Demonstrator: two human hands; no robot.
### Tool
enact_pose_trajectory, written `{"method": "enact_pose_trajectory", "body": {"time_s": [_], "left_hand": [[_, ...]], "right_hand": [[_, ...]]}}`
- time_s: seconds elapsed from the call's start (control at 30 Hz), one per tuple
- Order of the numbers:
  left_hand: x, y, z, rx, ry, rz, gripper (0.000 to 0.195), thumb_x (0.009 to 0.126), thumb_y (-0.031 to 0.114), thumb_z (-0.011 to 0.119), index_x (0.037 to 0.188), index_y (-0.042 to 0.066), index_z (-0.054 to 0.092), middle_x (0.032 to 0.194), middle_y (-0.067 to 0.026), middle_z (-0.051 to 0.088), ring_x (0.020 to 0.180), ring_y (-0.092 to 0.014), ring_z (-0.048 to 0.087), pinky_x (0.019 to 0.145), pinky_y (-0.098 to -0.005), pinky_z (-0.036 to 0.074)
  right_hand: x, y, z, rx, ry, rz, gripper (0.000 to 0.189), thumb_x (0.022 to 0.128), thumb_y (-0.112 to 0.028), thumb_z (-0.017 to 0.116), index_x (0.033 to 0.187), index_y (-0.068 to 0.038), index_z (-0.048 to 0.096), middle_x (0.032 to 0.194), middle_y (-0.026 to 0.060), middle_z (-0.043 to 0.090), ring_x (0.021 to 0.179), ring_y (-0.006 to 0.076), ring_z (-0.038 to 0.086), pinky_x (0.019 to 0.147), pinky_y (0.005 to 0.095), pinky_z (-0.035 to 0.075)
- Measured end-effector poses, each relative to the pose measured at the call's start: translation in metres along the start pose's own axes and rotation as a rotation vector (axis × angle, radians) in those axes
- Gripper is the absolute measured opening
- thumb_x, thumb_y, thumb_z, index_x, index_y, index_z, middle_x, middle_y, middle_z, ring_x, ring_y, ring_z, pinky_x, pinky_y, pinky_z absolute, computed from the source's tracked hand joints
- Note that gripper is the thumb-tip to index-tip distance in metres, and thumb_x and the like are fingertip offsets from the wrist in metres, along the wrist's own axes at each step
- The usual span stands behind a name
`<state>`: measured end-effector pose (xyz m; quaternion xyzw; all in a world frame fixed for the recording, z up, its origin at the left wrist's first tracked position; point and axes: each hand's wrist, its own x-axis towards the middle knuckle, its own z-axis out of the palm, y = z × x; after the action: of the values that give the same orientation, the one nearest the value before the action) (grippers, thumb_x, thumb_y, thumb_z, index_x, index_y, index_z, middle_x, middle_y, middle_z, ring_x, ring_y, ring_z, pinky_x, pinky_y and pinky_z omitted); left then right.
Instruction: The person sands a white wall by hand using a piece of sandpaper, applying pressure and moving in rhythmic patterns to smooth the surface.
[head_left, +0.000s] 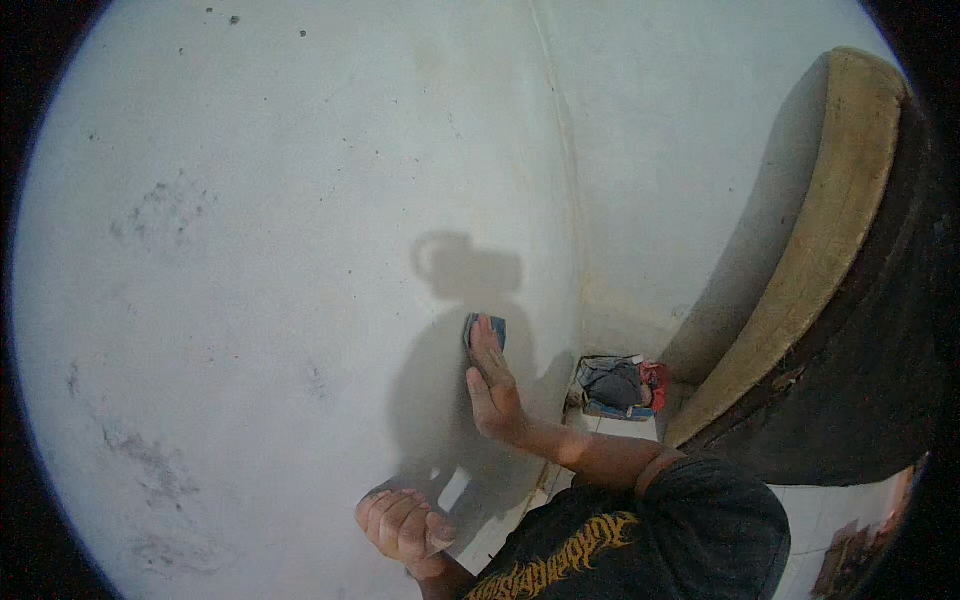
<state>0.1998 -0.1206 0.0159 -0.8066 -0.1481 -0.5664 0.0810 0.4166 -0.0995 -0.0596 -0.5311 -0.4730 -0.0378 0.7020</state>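
Observation:
My right hand (495, 394) lies flat-fingered on a small dark blue pad or folded sheet (498, 332), pressing it against the white wall (300, 202). Its thumb stands apart on the left. Lower and to the left, my left hand (405, 523) is curled into a fist close to the wall. Small pinkish traces show at its upper fingers; nothing held is plainly visible. The wall bears grey patches (169, 210) and dark scuffed spots (150, 461) at the left. Shadows of my head and arms fall around the pad.
A wall corner runs down right of my right hand. An open box (616, 386) with dark and red items stands on the tiled floor by it. Along the right leans a large upright piece with a worn tan edge (847, 180) and dark covering (847, 390).

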Motion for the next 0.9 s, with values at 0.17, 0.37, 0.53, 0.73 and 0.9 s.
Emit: {"method": "enact_pose_trajectory", "body": {"time_s": [0.17, 0.37, 0.53, 0.73, 0.9], "left_hand": [[0.002, 0.001, 0.000, -0.010, -0.026, 0.002, 0.017, 0.089, 0.022, 0.061, 0.074, 0.018, 0.054, 0.072, 0.0033, 0.061, 0.072, -0.018, 0.064, 0.079, -0.0391, 0.050], [0.009, 0.004, 0.002, 0.004, -0.030, 0.009, 0.019, 0.090, 0.024, 0.060, 0.073, 0.017, 0.054, 0.071, 0.0026, 0.061, 0.071, -0.018, 0.063, 0.078, -0.0395, 0.050], [0.008, 0.004, -0.003, 0.033, -0.053, 0.012, 0.023, 0.094, 0.026, 0.059, 0.073, 0.016, 0.054, 0.072, 0.0023, 0.062, 0.071, -0.018, 0.063, 0.079, -0.0403, 0.050], [0.006, 0.000, -0.001, 0.000, -0.046, -0.003, 0.025, 0.095, 0.028, 0.059, 0.074, 0.016, 0.055, 0.072, 0.0022, 0.063, 0.070, -0.019, 0.064, 0.079, -0.0410, 0.050], [0.008, 0.002, -0.002, -0.011, -0.045, 0.011, 0.023, 0.094, 0.027, 0.059, 0.073, 0.016, 0.055, 0.074, 0.0019, 0.064, 0.071, -0.019, 0.064, 0.079, -0.0406, 0.050]], "right_hand": [[0.081, 0.004, -0.022, 0.080, 0.096, 0.045, 0.057, 0.104, -0.014, 0.038, 0.157, 0.002, 0.024, 0.165, 0.0230, 0.019, 0.153, 0.0406, 0.014, 0.125, 0.0468, 0.007], [-0.012, -0.020, 0.002, 0.078, 0.019, 0.081, 0.057, 0.104, -0.013, 0.040, 0.156, 0.005, 0.024, 0.164, 0.0254, 0.020, 0.153, 0.0400, 0.014, 0.125, 0.0465, 0.008], [0.035, -0.018, -0.013, 0.094, 0.009, 0.126, 0.057, 0.106, -0.015, 0.037, 0.155, 0.009, 0.021, 0.165, 0.0260, 0.015, 0.154, 0.0349, 0.011, 0.125, 0.0405, 0.007], [0.047, -0.023, -0.012, 0.144, 0.068, 0.136, 0.057, 0.105, -0.014, 0.041, 0.154, 0.009, 0.024, 0.164, 0.0259, 0.019, 0.153, 0.0375, 0.014, 0.125, 0.0412, 0.010], [0.000, -0.026, -0.006, 0.039, 0.008, 0.057, 0.056, 0.103, -0.011, 0.041, 0.154, 0.009, 0.026, 0.164, 0.0255, 0.020, 0.153, 0.0380, 0.015, 0.125, 0.0430, 0.010]]}}
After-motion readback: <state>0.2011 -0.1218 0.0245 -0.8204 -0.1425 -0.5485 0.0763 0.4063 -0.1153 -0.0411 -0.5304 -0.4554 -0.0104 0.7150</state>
